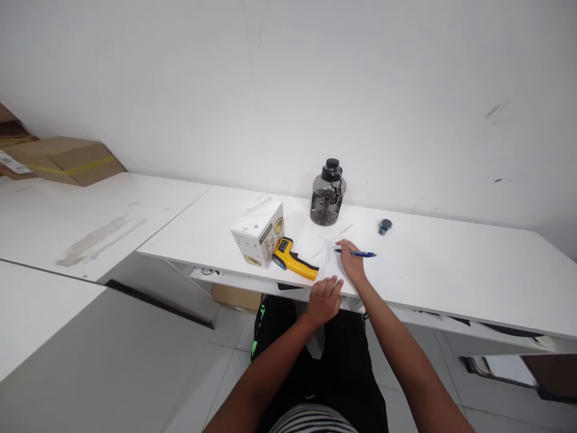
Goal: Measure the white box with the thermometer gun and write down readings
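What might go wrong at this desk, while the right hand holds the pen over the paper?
The yellow thermometer gun has its handle near the front edge of the desk, close to the left hand; a nudge might push it off.

The bottle behind the paper seems to contain liquid; if knocked over with a loose lid, it could wet the writing.

the top (311, 420) is striped, the bottoms (347, 367) mainly black.

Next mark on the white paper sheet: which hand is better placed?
Probably the right hand: it holds the slim blue pen over the white paper sheet; the left hand, without a pen, rests at its near edge.
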Available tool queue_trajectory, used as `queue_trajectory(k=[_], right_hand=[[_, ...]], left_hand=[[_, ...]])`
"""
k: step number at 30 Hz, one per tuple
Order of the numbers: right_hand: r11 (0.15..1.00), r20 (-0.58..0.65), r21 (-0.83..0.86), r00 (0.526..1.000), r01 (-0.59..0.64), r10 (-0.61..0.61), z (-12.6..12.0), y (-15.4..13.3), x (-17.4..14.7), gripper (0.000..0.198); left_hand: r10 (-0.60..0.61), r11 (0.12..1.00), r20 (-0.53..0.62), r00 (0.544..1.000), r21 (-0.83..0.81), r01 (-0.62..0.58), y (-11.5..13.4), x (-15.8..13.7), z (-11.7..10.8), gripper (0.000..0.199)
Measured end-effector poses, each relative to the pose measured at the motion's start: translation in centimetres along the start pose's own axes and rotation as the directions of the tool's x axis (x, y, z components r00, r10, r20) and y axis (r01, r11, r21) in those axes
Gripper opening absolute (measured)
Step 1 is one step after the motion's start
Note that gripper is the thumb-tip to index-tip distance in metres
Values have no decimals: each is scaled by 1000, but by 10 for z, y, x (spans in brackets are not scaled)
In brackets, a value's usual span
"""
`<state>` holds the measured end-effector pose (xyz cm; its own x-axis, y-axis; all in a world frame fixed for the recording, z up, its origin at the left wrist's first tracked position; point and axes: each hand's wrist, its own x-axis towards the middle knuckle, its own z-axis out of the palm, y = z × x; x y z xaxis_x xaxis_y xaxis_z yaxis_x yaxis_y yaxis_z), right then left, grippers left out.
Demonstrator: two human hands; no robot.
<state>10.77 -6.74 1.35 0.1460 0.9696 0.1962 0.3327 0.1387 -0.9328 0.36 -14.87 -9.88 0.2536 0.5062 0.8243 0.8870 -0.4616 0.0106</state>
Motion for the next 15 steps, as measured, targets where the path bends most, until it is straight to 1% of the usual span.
queue_trajectory(k=[2,5,8,10,11,13,15], right_hand=[[1000,8,-3,1000,4,-4,0,0,0,53],[999,20,-22,999,43,-42,0,1,0,49],[986,10,-38,987,161,-161,0,5,2,41],[971,74,-35,970,235,-232,1,11,4,42],[970,121,-31,964,242,-237,1,15,5,44],[980,195,-22,962,197,-189,4,21,9,49],[993,197,-4,973,122,-119,6,25,11,50]], left_hand=[[3,1000,12,1000,0,-3,0,-1,0,43],[-5,1000,38,999,3,5,-1,-2,-1,46],[-9,1000,61,998,-9,9,0,-2,-4,48],[-13,1000,76,997,-20,15,0,0,-7,49],[-17,1000,86,996,-24,19,1,0,-9,49],[-22,999,106,994,-25,24,1,1,-13,49],[-21,999,122,992,-22,24,2,1,-15,49]])
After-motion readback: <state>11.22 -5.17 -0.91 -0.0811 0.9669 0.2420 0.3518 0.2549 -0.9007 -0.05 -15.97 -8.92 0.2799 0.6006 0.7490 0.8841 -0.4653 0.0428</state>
